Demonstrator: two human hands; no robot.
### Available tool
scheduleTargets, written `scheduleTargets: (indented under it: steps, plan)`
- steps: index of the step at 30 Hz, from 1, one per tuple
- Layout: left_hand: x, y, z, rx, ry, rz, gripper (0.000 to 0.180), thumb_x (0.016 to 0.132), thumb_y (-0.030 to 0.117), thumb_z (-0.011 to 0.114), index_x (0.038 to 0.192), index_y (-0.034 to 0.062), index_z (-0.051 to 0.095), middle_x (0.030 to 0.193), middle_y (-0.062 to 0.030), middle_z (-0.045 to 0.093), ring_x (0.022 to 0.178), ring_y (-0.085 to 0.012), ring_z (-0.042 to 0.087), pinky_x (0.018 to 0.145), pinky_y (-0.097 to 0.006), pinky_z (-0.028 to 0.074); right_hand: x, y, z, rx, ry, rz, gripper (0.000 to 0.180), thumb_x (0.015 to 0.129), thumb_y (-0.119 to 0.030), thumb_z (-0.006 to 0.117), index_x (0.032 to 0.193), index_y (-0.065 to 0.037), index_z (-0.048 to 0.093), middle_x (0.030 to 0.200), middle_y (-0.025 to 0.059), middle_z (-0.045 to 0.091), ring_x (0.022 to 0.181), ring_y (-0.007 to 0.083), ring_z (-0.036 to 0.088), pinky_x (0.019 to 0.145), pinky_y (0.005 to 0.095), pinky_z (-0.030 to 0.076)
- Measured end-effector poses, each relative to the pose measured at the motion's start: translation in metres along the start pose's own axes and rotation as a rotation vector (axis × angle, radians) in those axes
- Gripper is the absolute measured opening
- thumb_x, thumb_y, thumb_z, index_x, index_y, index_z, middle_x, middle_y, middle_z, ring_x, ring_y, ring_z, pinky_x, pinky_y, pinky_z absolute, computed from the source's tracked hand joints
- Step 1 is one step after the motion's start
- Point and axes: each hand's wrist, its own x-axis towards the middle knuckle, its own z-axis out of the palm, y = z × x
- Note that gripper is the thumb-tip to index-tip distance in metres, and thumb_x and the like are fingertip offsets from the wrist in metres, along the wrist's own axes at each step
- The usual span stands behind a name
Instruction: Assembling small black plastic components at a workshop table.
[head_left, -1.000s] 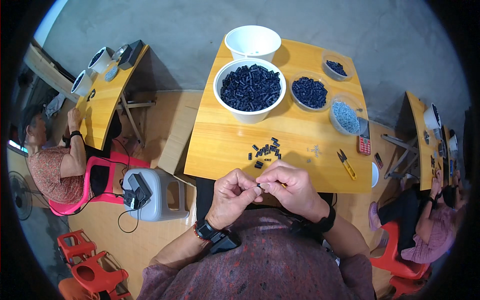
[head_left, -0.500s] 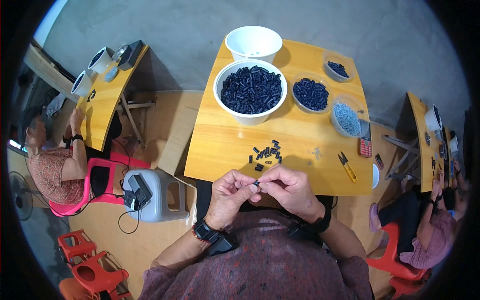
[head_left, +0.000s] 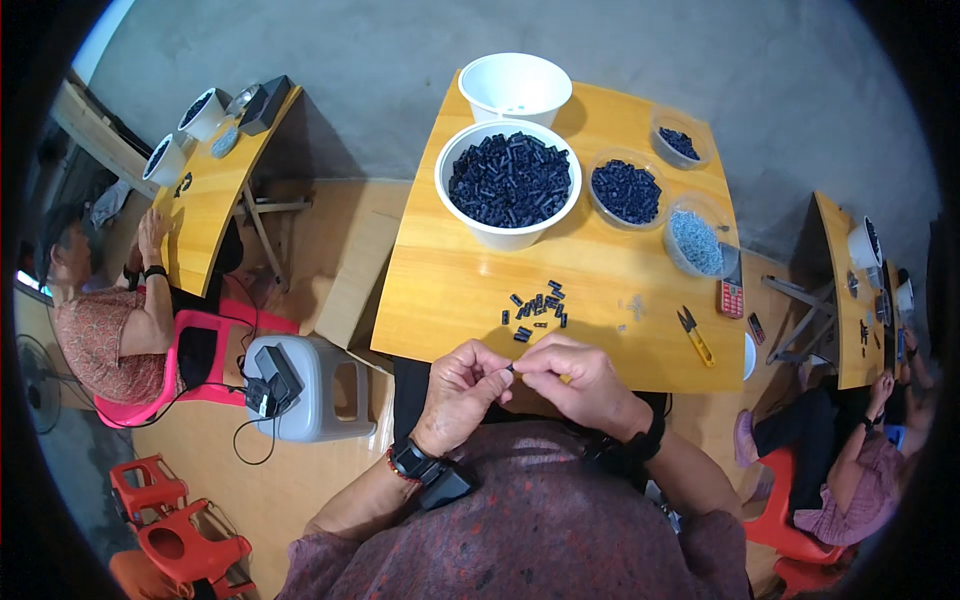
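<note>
Pinching a tiny black piece [head_left: 510, 368] between the fingertips of both hands, you have your left hand [head_left: 462, 392] and right hand [head_left: 572, 378] pressed close together just off the near edge of the desk [head_left: 450, 290], above your lap rather than above the wood. That is the main risk as I judge it: if the grip slips, the piece drops past the edge onto your clothing or the floor, where something so small and dark would be hard to find. What the fingers are doing to it is too small to tell, so I cannot say how secure the hold is. A little farther on the desk lies a loose cluster of small black parts [head_left: 537, 306]; a sleeve or wrist swinging forward could scatter them toward the edge. Beyond them stands the big white bowl of black parts [head_left: 509, 183], with a second white bowl [head_left: 515, 87] behind it and three smaller clear dishes to the right; a careless reach could tip one. The yellow-handled snips [head_left: 694, 334] lie to the right, near enough to catch a hand reaching sideways.
</note>
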Motion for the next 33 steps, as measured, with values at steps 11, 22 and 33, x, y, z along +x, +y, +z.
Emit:
scheduleTargets:
  steps: [11, 22, 33]
  plan:
    - [0.007, -0.009, -0.019, -0.208, 0.22, -0.024, 0.012, 0.093, 0.002, 0.063, 0.103, 0.0024, 0.056, 0.085, -0.0066, 0.065, 0.068, -0.0129, 0.062, 0.065, -0.026, 0.054, 0.012, 0.028, -0.011, -0.48, 0.182, 0.027, 0.006, 0.084, -0.001, 0.064, 0.09, 0.001, 0.066, 0.089, 0.0167, 0.061, 0.08, 0.0349, 0.063, 0.066, 0.0417, 0.051]
    - [0.002, -0.005, -0.016, -0.239, 0.182, -0.063, 0.009, 0.094, 0.002, 0.063, 0.103, 0.0008, 0.061, 0.087, -0.0072, 0.066, 0.07, -0.0137, 0.063, 0.067, -0.027, 0.055, 0.009, 0.01, -0.009, -0.389, 0.236, -0.09, 0.007, 0.089, -0.001, 0.064, 0.092, 0.001, 0.058, 0.086, 0.0119, 0.061, 0.075, 0.0265, 0.064, 0.066, 0.0351, 0.053]
    - [0.0, 0.003, 0.003, -0.366, -0.045, -0.173, 0.01, 0.093, 0.005, 0.065, 0.101, 0.0012, 0.063, 0.089, -0.0071, 0.068, 0.072, -0.0139, 0.064, 0.069, -0.025, 0.054, -0.012, -0.004, -0.004, 0.371, 0.122, 0.351, 0.011, 0.093, -0.003, 0.064, 0.103, 0.001, 0.063, 0.089, 0.0036, 0.067, 0.079, 0.008, 0.064, 0.071, 0.0229, 0.053]
